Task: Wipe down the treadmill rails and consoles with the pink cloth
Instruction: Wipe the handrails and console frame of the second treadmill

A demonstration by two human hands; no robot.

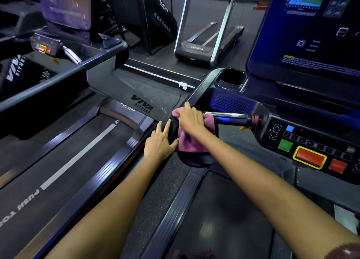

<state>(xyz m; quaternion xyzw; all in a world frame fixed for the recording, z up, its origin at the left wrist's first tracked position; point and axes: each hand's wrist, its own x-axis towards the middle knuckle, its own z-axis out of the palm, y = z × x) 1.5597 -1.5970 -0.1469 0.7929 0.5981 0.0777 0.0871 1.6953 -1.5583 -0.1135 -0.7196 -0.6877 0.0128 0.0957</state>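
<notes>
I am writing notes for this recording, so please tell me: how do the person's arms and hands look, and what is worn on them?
Both forearms are bare up to the bottom edge of the picture. The left hand and the right hand wear no gloves, and no ring, watch or bracelet shows. Only at the bottom right corner, a dark reddish fuzzy sleeve edge appears on the right arm.

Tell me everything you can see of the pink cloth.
The pink cloth looks soft and napped, like microfibre, plain pink with no print showing. It lies draped over the dark side rail where the chrome handlebar meets it, one corner poking out beyond the fingers, the rest hanging down in folds over the rail's end. The right hand presses on top of it, and the left hand rests on the rail with its thumb touching the cloth's edge.
</notes>
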